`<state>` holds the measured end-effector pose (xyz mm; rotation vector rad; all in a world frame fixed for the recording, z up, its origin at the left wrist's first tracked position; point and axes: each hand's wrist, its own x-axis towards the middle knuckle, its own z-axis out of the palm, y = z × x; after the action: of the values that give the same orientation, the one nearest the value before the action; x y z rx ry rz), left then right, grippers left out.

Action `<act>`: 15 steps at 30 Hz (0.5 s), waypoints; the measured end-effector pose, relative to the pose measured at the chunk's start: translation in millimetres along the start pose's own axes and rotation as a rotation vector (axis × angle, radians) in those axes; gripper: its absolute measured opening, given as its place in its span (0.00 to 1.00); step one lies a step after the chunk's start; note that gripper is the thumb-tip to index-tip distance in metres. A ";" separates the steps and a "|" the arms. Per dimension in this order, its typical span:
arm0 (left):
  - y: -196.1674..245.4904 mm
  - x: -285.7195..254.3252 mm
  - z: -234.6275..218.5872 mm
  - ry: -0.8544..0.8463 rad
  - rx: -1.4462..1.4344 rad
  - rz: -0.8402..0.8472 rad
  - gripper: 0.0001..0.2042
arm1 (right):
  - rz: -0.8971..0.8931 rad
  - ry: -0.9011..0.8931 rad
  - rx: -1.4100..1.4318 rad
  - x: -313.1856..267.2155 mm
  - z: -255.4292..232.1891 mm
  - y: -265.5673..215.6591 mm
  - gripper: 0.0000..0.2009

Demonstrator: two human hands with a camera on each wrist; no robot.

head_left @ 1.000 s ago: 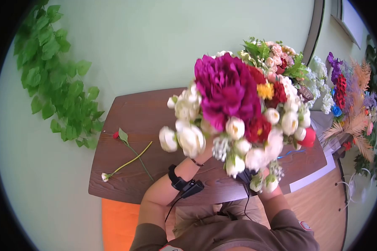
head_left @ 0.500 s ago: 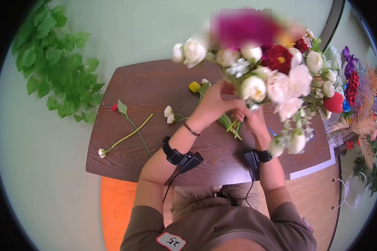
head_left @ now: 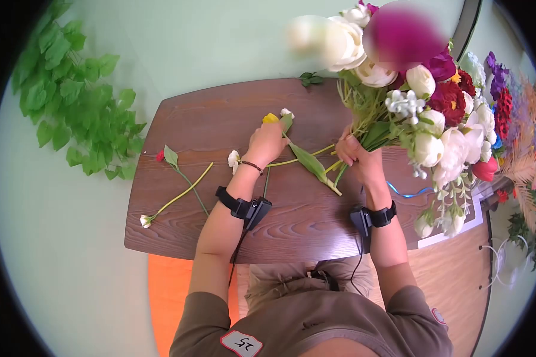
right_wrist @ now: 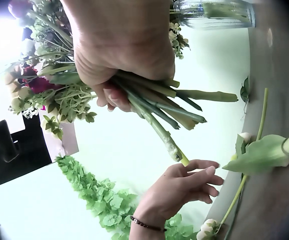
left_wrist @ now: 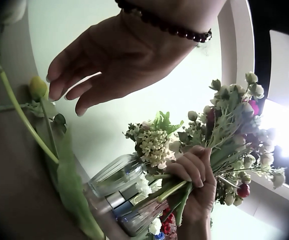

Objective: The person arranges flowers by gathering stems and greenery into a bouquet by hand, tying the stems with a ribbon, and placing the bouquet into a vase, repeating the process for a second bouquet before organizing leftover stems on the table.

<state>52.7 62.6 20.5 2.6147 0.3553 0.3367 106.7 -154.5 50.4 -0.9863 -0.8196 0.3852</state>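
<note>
the right hand (head_left: 352, 150) grips the bouquet (head_left: 423, 101) by its stems. the left hand (head_left: 267, 141), fingers relaxed and spread, hovers over the yellow tulip (head_left: 271, 118) on the bench (head_left: 202, 119).

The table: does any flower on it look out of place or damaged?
Nothing looks damaged. Loose stems lie scattered on the table: a yellow tulip under the left hand, and a small red bud and a white bud apart at the left. The right hand grips the bouquet.
</note>
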 end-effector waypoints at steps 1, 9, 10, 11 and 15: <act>-1.8 0.0 6.1 -0.015 -0.128 0.004 0.09 | -0.004 0.003 0.002 -0.7 1.4 0.7 0.11; -36.6 21.2 38.9 -0.083 0.147 0.049 0.08 | 0.017 -0.236 -0.083 -3.3 -35.7 27.3 0.08; -56.4 24.3 59.4 0.175 -0.418 0.170 0.09 | 0.007 -0.233 -0.087 -2.0 -38.8 26.8 0.08; -76.3 22.2 77.5 0.429 -0.987 0.287 0.11 | -0.005 -0.228 -0.099 0.8 -33.6 29.3 0.08; -7.0 3.2 -17.9 0.057 -0.107 0.259 0.22 | -0.047 -0.212 -0.150 -74.2 -55.5 26.4 0.08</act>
<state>49.0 77.2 33.0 2.5506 0.0146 0.5029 102.5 -219.7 -20.5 -1.0758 -1.0740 0.3967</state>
